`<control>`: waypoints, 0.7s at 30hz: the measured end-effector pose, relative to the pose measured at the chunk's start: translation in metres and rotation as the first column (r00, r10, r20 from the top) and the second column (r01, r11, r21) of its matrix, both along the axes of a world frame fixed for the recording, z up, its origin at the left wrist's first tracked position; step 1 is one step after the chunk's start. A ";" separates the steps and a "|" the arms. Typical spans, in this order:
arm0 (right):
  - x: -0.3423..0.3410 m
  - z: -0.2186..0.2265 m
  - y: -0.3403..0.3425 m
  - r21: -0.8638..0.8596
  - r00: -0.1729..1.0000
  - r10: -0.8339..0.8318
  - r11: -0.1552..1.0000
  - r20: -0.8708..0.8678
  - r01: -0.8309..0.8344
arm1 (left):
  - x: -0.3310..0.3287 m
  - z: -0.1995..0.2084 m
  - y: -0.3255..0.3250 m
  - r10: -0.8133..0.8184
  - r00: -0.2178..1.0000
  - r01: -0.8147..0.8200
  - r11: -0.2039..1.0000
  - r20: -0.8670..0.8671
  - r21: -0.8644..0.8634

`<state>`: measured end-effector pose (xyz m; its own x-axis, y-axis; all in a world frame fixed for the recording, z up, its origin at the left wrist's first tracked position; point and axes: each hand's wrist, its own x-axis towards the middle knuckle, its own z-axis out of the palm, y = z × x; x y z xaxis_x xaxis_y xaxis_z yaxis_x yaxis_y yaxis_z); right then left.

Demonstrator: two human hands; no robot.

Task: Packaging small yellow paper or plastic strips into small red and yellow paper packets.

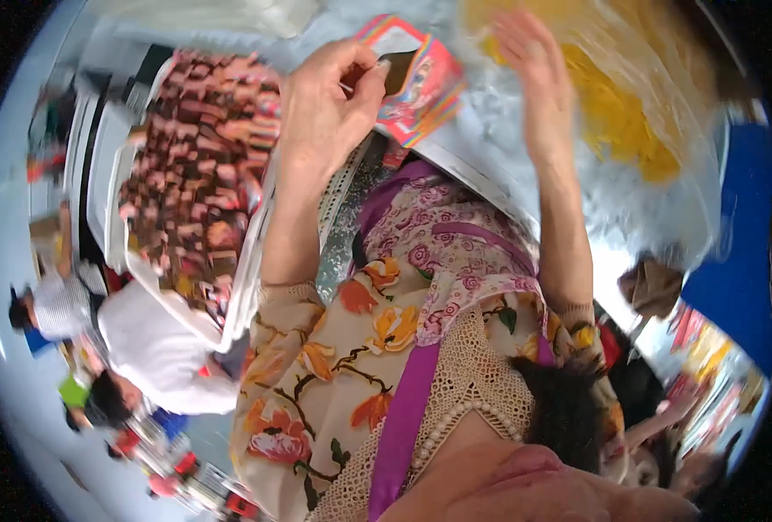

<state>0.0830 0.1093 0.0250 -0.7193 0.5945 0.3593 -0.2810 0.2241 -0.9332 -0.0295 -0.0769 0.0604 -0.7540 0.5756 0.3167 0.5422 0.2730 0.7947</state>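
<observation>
My left hand [334, 100] is closed in a pinch on a small pink-and-red printed packet [429, 96] with rainbow-striped edges. A dark brown flat patch [398, 73] shows right at its fingertips; I cannot tell whether it is a separate piece or part of the packet. To the right, my right hand [538, 83] is raised with its fingers stretched out, blurred by motion, and nothing shows in it. It is nearest to a clear plastic bag [664, 78] with yellow contents [621, 113], whose kind is blurred.
On the left stands a white crate [116, 209] filled with many small brown and pink packets [199, 165]. Under my hands lies a pale work surface [490, 139]. Co-workers, one in a white top [155, 348], are at the lower left. Colourful packages [708, 357] lie at the right.
</observation>
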 end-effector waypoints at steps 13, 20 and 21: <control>0.119 -0.037 0.084 0.176 0.889 -0.267 0.961 0.371 0.215 | -0.062 0.071 -0.367 0.676 0.319 -0.938 0.324 -0.664 -0.121; 0.143 -0.080 0.106 0.151 0.944 -0.278 0.956 0.179 0.253 | -0.175 -0.053 -0.323 0.585 0.757 -0.596 0.432 -0.292 -0.677; 0.135 -0.080 0.106 0.092 0.948 -0.284 0.958 0.144 0.273 | -0.175 -0.074 -0.292 0.505 0.818 -0.542 0.516 -0.275 -0.664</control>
<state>0.2176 0.2150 -0.0553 -0.5787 0.7564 0.3049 -0.0518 0.3390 -0.9394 -0.2045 -0.3690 -0.0135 -0.9897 0.1354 0.0458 0.1423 0.9646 0.2221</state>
